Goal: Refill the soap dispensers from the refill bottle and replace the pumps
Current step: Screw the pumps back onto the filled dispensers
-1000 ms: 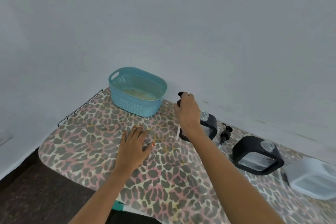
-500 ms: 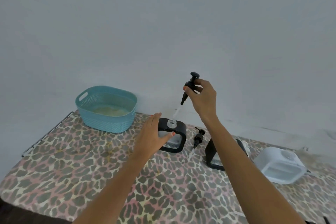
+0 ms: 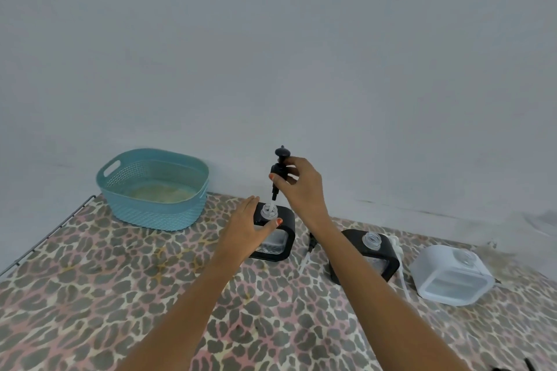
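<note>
My right hand (image 3: 301, 187) pinches a black pump (image 3: 278, 170) upright above a black-framed soap dispenser (image 3: 284, 230); the pump's clear tube dips into the dispenser's open threaded neck (image 3: 269, 210). My left hand (image 3: 247, 229) grips that dispenser's left side, thumb across its front. A second black dispenser (image 3: 381, 256) with an open neck stands to the right, partly hidden by my right forearm. Another black pump (image 3: 310, 245) lies on the cloth between the two dispensers. A white translucent dispenser or bottle (image 3: 449, 278) stands at far right.
A teal plastic basket (image 3: 153, 190) sits at the back left against the wall. The leopard-print cloth (image 3: 120, 280) covers the table, with a wire edge (image 3: 48, 235) along its left side. A white pump part (image 3: 396, 245) lies behind the second dispenser.
My right hand lifted the pump off the table, then lowered it so the tube enters the dispenser's neck. My left hand moved from the cloth onto the dispenser. The camera view shifted.
</note>
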`<state>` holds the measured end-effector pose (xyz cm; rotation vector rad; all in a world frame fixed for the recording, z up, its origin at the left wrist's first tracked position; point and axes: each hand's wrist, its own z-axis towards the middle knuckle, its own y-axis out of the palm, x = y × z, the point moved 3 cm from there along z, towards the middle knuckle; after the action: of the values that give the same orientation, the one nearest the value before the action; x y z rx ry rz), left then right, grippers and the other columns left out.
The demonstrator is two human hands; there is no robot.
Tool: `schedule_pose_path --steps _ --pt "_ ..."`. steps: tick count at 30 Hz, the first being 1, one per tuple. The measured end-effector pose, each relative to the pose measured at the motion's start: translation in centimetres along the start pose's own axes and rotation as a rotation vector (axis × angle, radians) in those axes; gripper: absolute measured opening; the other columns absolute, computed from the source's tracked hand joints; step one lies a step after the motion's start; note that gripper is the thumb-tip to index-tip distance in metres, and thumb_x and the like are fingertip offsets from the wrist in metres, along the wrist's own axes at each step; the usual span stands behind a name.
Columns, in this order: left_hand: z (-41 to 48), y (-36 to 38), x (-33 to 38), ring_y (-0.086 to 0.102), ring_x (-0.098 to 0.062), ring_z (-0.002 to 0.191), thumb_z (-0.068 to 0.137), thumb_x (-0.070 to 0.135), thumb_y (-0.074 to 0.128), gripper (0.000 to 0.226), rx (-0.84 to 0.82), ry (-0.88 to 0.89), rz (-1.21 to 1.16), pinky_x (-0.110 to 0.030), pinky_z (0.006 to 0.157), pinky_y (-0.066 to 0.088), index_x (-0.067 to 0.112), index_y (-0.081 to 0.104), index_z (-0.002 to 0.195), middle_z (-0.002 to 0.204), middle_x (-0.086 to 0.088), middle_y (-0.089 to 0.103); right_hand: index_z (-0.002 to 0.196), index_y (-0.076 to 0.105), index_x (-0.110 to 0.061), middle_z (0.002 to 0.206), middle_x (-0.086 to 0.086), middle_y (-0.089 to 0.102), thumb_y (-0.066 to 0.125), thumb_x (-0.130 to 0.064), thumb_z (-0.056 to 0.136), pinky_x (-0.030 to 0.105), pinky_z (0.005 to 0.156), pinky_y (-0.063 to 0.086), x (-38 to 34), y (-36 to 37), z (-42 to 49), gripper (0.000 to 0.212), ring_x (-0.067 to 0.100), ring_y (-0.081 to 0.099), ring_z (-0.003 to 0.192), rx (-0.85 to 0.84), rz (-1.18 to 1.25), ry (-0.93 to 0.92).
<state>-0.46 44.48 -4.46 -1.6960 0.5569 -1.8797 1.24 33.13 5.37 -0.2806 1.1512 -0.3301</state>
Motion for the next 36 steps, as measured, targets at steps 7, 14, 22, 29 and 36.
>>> schedule_pose_path --steps 7,14,22,29,36 --pt "0.1 -0.1 -0.7 0.052 -0.016 0.115 0.071 0.060 0.056 0.068 0.002 0.011 -0.086 -0.042 0.096 0.047 0.023 0.046 0.127 0.125 0.001 0.054 0.113 0.056 -0.003 0.113 0.012 0.060 0.066 -0.010 0.083 0.018 0.087 0.044 3.0 2.3 -1.9 0.033 0.020 0.058 0.105 -0.134 -0.138 0.007" --pt "0.1 0.0 -0.9 0.054 -0.019 0.110 0.076 0.051 0.060 0.062 0.011 0.045 -0.071 -0.040 0.091 0.048 0.015 0.047 0.124 0.121 -0.003 0.054 0.112 0.056 -0.006 0.112 0.009 0.062 0.070 -0.011 0.079 0.020 0.086 0.045 4.8 2.6 -2.7 0.036 0.020 0.059 0.105 -0.123 -0.107 0.075" --pt "0.4 0.2 -1.3 0.053 -0.018 0.112 0.077 0.036 0.067 0.059 0.054 0.107 -0.062 -0.039 0.092 0.048 0.011 0.047 0.127 0.123 -0.002 0.054 0.113 0.049 -0.008 0.105 0.000 0.055 0.077 -0.019 0.072 0.015 0.074 0.039 5.0 3.2 -3.2 0.051 0.013 0.054 0.091 -0.058 -0.077 0.147" --pt "0.4 0.4 -1.3 0.054 -0.017 0.109 0.078 0.034 0.068 0.058 0.080 0.138 -0.063 -0.036 0.089 0.049 0.010 0.047 0.127 0.121 -0.002 0.054 0.127 0.051 -0.013 0.122 0.003 0.059 0.058 -0.006 0.086 0.018 0.090 0.038 5.1 2.5 -3.7 0.042 0.015 0.053 0.114 -0.254 0.047 0.211" --pt "0.5 0.5 -1.7 0.054 -0.016 0.110 0.076 0.037 0.068 0.060 0.101 0.148 -0.084 -0.038 0.089 0.050 0.012 0.047 0.126 0.122 -0.001 0.054 0.114 0.055 -0.009 0.107 0.003 0.055 0.074 -0.017 0.076 0.019 0.079 0.036 5.5 3.0 -3.2 0.043 0.010 0.048 0.094 -0.070 -0.033 0.252"
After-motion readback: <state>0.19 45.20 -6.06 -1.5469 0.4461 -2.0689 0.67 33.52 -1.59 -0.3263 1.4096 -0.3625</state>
